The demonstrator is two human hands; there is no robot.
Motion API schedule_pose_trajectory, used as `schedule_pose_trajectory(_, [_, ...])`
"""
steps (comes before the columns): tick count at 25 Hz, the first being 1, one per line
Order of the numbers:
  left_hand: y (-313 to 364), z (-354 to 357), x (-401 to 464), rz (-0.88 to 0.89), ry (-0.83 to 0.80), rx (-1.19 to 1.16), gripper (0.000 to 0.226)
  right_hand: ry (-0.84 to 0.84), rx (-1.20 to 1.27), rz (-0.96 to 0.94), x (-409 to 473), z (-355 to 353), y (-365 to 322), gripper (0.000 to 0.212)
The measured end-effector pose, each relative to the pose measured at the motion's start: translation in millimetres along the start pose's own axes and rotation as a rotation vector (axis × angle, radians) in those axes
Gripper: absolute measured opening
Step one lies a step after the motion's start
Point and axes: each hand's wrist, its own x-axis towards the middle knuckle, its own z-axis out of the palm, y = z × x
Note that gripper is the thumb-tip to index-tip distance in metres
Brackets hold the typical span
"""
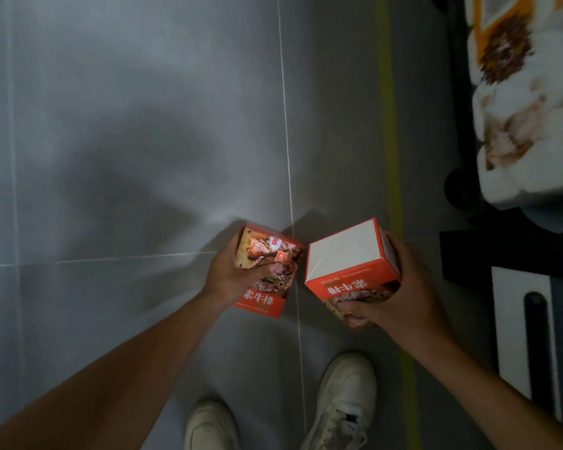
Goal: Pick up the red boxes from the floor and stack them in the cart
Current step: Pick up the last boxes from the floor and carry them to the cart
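Fingers of the left hand are wrapped round one red box, the thumb laid across its printed face, so that the carton is gripped from its left side. Fingers of the right hand are curled under and behind a second red box, which is held with its plain white panel turned upward and its red lettered side toward the wearer. Both boxes are carried clear of the grey tiled floor, close together, their near corners almost meeting; whether they touch cannot be told.

Stacking is judged to be the step in hand. It would be done well if each carton were turned flat before release, set square against what is already loaded, and lowered rather than dropped, since thin card is easily dented at the corners.

Smooth printed cardboard, sharp-edged and rectangular, is shown on both boxes, with a food picture and white characters on red. Glossy tiles with pale grout lines lie beneath, crossed by a yellow-green strip. At the right edge a dark frame, possibly the cart, is seen beside soft white wrapped packs, though blur makes this uncertain. White shoes are visible below.
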Motion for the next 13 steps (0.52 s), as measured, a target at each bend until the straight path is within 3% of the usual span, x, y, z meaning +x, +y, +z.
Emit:
schedule_pose_trajectory(7, [64.1,-56.1,-82.9,0.081,0.126,0.088,0.094,0.041,0.067,-0.037,-54.4,-59.5,-89.0,0.128])
schedule_pose_trajectory(13, [202.1,-143.4,-186.6,0.254,0.160,0.028,0.094,0.055,0.160,-0.117,-114.5,-141.0,-229.1,0.133])
